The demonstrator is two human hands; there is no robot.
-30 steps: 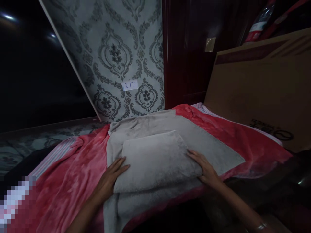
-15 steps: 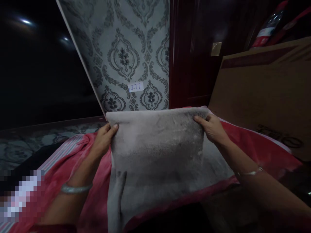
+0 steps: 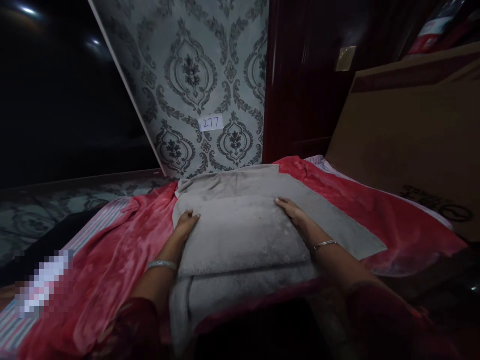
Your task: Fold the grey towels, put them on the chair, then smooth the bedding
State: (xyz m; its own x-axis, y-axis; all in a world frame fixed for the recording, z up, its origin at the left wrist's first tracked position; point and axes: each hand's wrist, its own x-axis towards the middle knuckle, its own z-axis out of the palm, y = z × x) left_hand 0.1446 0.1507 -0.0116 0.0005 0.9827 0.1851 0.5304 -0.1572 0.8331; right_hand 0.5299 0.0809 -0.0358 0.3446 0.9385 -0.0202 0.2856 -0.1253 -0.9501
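A grey plush cloth [image 3: 240, 235] lies in front of me, with one layer folded over the rest and a fold along its near side. My left hand [image 3: 185, 227] is at the left edge of the folded layer, thumb on top and fingers curled at the edge. At the far right corner of that layer, my right hand [image 3: 296, 215] has its thumb and fingers closed on the edge. Beneath the grey cloth spreads a red plush blanket [image 3: 123, 260], showing on both sides.
Striped fabric [image 3: 93, 225] shows under the red blanket at left. A large cardboard box [image 3: 408, 130] stands at right, with a bottle [image 3: 433, 32] behind its top edge. Patterned wallpaper [image 3: 191, 75] bears a paper label [image 3: 211, 122]. A dark screen-like panel [image 3: 67, 100] is at left.
Both hands have lowered and drawn closer together. The grey layer they held raised now lies down over the rest of the cloth.
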